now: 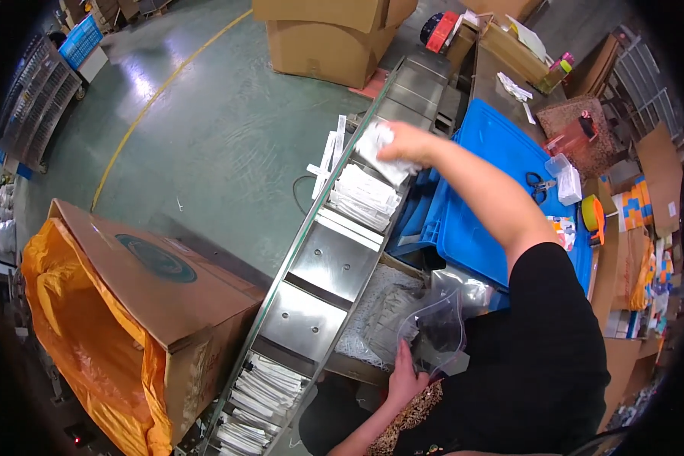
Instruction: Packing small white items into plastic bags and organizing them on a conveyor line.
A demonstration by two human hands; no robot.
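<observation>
The right hand is stretched far forward over a long steel compartment tray that runs away from the person. Its fingers are closed on a small white packet, held just above a stack of white packets that fills 1 compartment of the tray. The left hand is low and near the body. It pinches the edge of a clear plastic bag, which hangs open and shows something dark inside; what this is cannot be told.

The 2 compartments between these hands show bare metal. The nearest compartment, at the lower edge, holds another pile of white packets.

To the right of the tray lies a blue plastic lid, with black scissors and a small clear box on it. To the left of the tray stands a cardboard box lined with an orange bag. Further away, on the green floor, there are stacked cardboard cartons.
</observation>
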